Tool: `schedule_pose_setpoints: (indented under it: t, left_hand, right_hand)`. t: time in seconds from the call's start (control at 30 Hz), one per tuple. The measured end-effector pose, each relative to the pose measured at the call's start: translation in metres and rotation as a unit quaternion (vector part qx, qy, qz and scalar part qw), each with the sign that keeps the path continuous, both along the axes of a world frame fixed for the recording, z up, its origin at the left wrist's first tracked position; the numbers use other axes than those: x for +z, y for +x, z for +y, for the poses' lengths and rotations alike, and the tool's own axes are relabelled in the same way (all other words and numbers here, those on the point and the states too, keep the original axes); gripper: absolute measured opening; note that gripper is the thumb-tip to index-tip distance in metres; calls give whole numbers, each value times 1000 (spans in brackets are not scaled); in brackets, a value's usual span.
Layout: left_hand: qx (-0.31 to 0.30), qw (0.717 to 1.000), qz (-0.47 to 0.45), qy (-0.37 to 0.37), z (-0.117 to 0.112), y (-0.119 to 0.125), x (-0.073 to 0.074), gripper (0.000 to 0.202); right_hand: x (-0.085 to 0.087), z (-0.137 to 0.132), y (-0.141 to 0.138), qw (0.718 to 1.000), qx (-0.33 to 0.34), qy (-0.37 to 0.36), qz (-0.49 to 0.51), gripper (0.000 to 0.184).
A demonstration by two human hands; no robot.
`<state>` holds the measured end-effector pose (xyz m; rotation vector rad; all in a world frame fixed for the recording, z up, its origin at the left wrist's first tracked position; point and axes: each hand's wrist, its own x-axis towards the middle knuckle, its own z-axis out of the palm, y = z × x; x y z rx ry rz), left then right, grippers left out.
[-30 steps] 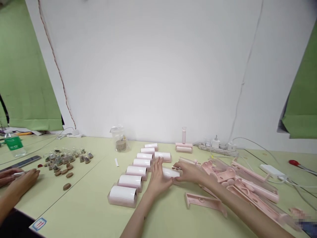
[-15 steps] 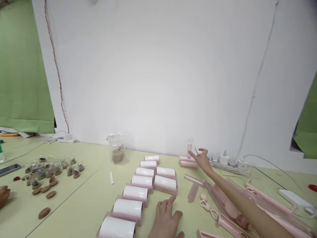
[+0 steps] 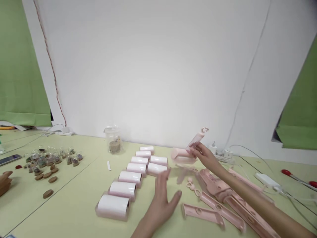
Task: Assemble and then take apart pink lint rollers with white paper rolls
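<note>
My right hand [image 3: 201, 154] pinches a small pink tube [image 3: 196, 139] with a heart-shaped loop on its upper end, tilted over the back of the table. Just below it lie pink cylindrical pieces [image 3: 182, 155], blurred. My left hand [image 3: 162, 201] holds nothing, its fingers apart and thumb spread, just right of the white rolls. Several white rolls [image 3: 123, 189] with pinkish edges lie in two rows to its left. To its right are pink trough-shaped pieces [image 3: 203, 215] and a pink piece with heart-shaped links [image 3: 192, 185].
At the left sit several small clear domes [image 3: 42, 162] on brown discs [image 3: 48, 193], near a phone [image 3: 10, 159] and another person's hand [image 3: 5, 181]. A clear bag [image 3: 114, 140] stands by the wall. White adapters [image 3: 268, 181] and cables lie at right.
My right hand has taken hold of the upright pink tube and lifted it, tilting it right. My left hand has shifted and spread its thumb. The view has moved slightly.
</note>
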<state>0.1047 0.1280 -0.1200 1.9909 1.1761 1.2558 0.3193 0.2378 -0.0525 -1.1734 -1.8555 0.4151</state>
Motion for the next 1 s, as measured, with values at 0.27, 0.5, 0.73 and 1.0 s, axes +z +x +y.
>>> schedule_pose_setpoints:
  t: [0.27, 0.5, 0.73, 1.0]
  left_hand:
    - [-274, 946, -129, -121, 3, 14, 34, 43]
    - [-50, 996, 44, -58, -5, 3, 18, 23]
    - [-36, 975, 217, -2, -10, 1, 23, 19]
    - [-90, 969, 214, -84, -17, 8, 25, 13]
  right_hand:
    - [-23, -134, -28, 963, 235, -131, 17, 23]
    - [-28, -137, -27, 997, 41, -57, -28, 16]
    - [-21, -151, -26, 993, 51, -19, -101, 17]
    - [-29, -151, -21, 995, 44, -31, -81, 15]
